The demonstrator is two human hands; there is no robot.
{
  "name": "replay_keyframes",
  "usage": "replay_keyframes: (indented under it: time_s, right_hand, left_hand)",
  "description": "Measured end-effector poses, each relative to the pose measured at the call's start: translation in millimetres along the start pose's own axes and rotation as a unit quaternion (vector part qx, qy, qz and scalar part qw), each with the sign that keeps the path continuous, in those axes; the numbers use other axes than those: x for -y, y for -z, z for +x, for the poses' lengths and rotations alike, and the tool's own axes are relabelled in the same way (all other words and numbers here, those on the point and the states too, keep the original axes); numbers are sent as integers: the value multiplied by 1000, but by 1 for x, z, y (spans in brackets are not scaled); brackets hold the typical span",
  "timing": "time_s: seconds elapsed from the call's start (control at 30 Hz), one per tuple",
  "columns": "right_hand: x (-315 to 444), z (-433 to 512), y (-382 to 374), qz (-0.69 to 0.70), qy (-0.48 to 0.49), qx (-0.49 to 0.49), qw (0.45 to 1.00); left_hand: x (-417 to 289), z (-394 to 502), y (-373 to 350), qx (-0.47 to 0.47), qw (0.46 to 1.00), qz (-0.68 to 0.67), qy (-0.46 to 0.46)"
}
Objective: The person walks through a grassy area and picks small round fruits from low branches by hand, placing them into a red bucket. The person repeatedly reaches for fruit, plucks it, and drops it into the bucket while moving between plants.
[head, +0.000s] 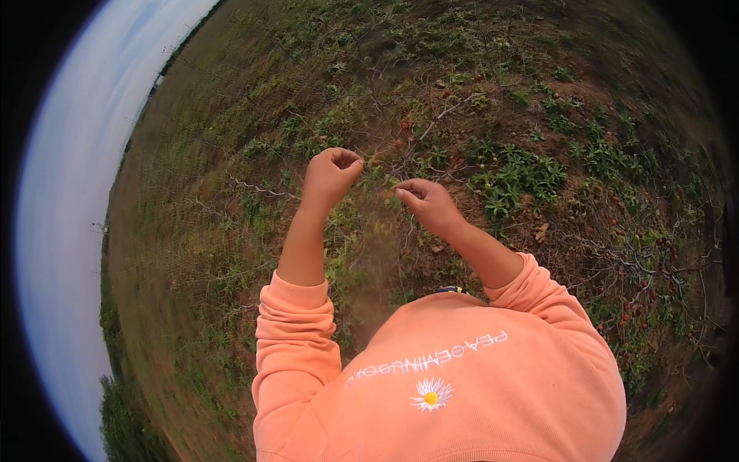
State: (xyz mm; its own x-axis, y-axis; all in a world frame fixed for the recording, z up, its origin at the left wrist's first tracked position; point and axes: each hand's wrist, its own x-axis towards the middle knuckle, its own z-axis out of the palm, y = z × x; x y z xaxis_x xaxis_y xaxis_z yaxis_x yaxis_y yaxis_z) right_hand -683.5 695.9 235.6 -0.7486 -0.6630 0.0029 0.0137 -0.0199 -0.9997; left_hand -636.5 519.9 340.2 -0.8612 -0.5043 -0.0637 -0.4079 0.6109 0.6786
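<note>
Both my hands reach out over a low, thin-branched shrub [441, 115] that bears small red fruits [398, 143]. My left hand [333, 178] is bent at the wrist, its thumb and forefinger brought together beside fine stems. To its right and a little closer to my body, my right hand [428, 205] has its thumb and fingertips nearly meeting next to a small green leaf [396, 202]. The twigs between the hands are thin and partly blurred. Whether either hand pinches a stem or a fruit is too small to make out.
A leafy green plant [519, 176] grows right of my right hand. Farther right, bare twiggy branches [646, 268] carry several red fruits. A pale dry branch [260, 187] juts out left of my left wrist. Brown soil [583, 89] shows among the weeds.
</note>
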Motion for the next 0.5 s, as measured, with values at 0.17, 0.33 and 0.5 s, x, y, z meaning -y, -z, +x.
replay_keyframes:
  time_s: [0.17,0.33,0.5]
  right_hand:
    - [-6,4,-15,404,-199,73,890]
    - [-2,9,-22,463,-236,74,851]
    - [-1,6,-23,456,-242,80,853]
  left_hand:
    - [10,-30,-12,-52,983,74,-161]
    - [12,-49,-26,-77,971,69,-216]
    - [11,-54,-26,-82,974,42,-208]
